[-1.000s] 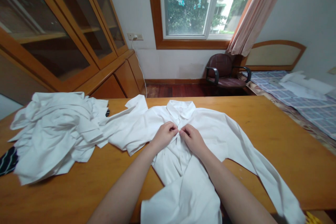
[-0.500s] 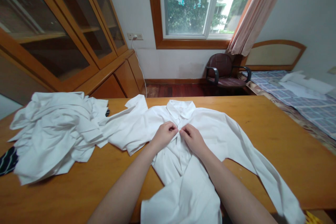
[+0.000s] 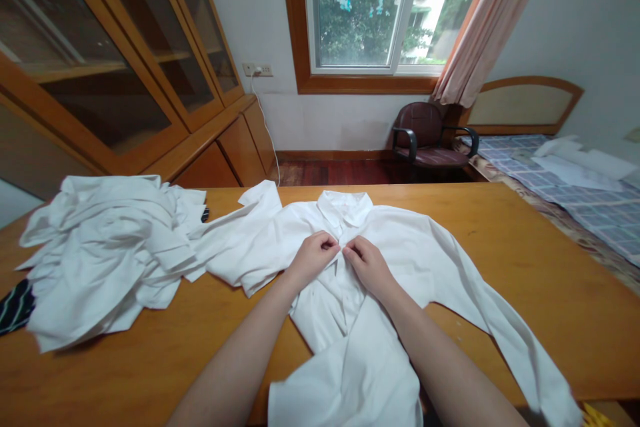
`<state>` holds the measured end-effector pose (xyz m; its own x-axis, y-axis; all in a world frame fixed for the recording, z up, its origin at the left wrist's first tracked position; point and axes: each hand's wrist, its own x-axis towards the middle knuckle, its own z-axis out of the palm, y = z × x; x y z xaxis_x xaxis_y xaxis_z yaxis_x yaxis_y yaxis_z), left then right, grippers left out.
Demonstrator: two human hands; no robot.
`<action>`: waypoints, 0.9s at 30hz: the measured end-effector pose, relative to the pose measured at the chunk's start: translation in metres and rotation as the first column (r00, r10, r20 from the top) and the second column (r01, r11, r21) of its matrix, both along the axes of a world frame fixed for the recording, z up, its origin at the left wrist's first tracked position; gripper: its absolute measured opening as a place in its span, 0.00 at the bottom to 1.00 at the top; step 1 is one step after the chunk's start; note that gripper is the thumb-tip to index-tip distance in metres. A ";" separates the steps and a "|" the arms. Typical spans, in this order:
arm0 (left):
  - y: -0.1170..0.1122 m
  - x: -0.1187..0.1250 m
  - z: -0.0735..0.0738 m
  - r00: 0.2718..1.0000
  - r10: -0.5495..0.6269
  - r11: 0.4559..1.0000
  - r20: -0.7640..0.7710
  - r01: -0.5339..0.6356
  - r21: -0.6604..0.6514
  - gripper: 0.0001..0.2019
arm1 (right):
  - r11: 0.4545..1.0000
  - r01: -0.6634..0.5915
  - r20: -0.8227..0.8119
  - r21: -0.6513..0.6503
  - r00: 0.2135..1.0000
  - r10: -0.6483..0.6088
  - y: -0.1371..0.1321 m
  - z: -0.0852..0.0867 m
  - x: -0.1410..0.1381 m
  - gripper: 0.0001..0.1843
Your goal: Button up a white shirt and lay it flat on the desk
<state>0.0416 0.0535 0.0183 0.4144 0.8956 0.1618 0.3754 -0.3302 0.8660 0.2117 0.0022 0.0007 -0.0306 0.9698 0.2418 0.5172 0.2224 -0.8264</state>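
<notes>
The left hand [image 3: 316, 254] and right hand [image 3: 369, 261] pinch the shirt [image 3: 400, 237] on the table [image 3: 545, 280]; exactly which bit, I can't quite tell. They've barely shifted this past second, so work seems held there, just below the collar [image 3: 356, 208].

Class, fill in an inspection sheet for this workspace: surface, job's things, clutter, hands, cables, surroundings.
Surface: wooden table, with pale specks right of the shirt.
Job's things: white shirt, collar at the far end, sleeves out to both sides, lower part rumpled.
Clutter: heap of white cloth at left; dark striped fabric sticks out beneath.
Hands: left hand and right hand close together, pinching the shirt front below the collar.
Cables: white cord hanging from a wall socket.
Surroundings: glass-fronted cabinet left; window and curtain ahead; armchair and bed right.
</notes>
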 end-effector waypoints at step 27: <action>0.002 -0.004 0.001 0.997 -0.058 0.991 0.056 0.064 -0.119 0.08 | 0.999 0.051 -0.005 0.012 0.999 -0.051 0.001 -0.001 0.002 0.06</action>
